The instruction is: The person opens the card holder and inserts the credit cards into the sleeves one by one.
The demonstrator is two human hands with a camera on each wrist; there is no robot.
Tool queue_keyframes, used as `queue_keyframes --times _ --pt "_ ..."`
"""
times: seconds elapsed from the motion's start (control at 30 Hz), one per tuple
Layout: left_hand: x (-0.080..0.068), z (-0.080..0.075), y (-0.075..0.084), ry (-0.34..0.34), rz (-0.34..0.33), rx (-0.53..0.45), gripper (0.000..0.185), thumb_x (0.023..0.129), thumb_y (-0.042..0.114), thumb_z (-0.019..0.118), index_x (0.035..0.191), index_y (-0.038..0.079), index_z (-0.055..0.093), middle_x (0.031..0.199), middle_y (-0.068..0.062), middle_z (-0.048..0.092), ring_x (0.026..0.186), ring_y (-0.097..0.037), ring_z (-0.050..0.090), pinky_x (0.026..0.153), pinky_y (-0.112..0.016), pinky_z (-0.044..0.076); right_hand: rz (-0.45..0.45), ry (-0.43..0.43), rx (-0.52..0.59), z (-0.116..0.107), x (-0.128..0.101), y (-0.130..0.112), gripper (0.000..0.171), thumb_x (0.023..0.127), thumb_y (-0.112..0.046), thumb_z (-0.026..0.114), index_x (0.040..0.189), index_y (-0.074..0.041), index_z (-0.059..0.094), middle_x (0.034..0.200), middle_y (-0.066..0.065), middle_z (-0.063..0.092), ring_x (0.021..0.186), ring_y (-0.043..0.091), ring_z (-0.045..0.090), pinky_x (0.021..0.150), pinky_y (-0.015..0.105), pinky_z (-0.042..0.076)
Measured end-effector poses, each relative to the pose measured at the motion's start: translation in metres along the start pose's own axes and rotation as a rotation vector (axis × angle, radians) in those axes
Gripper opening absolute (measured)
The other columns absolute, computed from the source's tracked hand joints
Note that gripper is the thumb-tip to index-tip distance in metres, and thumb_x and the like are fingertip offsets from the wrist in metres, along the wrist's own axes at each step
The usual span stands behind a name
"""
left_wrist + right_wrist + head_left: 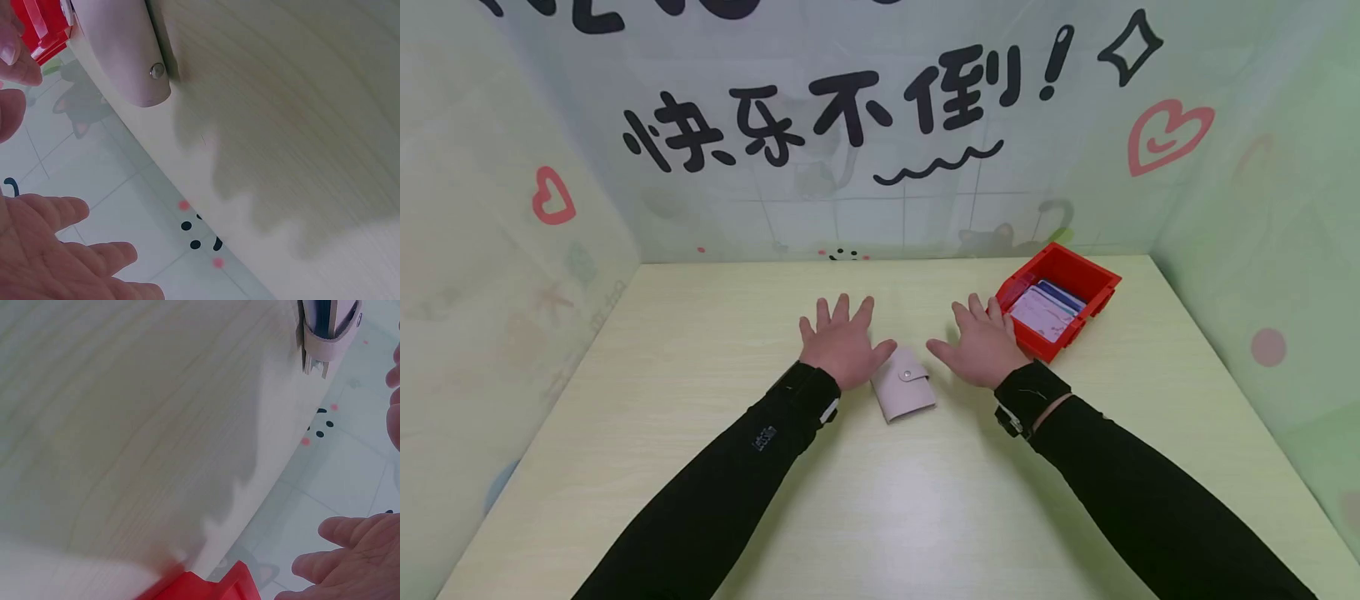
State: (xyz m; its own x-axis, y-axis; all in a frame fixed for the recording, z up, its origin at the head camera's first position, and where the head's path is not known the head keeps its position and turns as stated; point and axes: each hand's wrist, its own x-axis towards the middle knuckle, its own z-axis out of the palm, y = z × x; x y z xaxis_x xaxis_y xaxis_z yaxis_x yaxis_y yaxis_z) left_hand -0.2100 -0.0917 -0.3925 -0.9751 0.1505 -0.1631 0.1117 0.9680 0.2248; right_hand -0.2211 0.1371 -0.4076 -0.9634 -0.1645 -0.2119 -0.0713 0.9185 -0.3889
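Note:
A pale pink card holder (904, 390) with a snap strap lies on the table between my hands. My left hand (842, 346), fingers spread, hovers at its upper left and overlaps its edge in the head view. To its right, my right hand (981, 346) is also spread and holds nothing, its fingertips beside the red box (1102, 292). Through the right wrist view, the card holder (325, 344) shows its end side, with dark and clear layers inside. The left wrist view shows its rounded side and metal snap (157, 70).
Inside the red box lie several cards (1043, 313), pink and blue, at the back right of the table (700, 350). A printed cloth backdrop (850, 167) stands behind the table and along both sides.

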Motion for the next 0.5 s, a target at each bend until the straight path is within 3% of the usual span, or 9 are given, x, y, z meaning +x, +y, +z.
queue_keyframes --times 0.5 --pt "-0.0047 -0.0008 -0.0003 0.007 -0.005 -0.037 0.082 0.104 0.063 0.048 0.170 0.022 0.021 0.176 -0.020 0.015 0.162 -0.051 0.005 0.126 -0.074 0.011 -0.004 0.002 0.021 -0.0021 -0.0064 -0.0030 0.090 0.101 -0.054 0.060 0.167 -0.006 0.024 0.176 0.022 0.008 0.162 0.051 -0.002 0.129 0.069 0.006"
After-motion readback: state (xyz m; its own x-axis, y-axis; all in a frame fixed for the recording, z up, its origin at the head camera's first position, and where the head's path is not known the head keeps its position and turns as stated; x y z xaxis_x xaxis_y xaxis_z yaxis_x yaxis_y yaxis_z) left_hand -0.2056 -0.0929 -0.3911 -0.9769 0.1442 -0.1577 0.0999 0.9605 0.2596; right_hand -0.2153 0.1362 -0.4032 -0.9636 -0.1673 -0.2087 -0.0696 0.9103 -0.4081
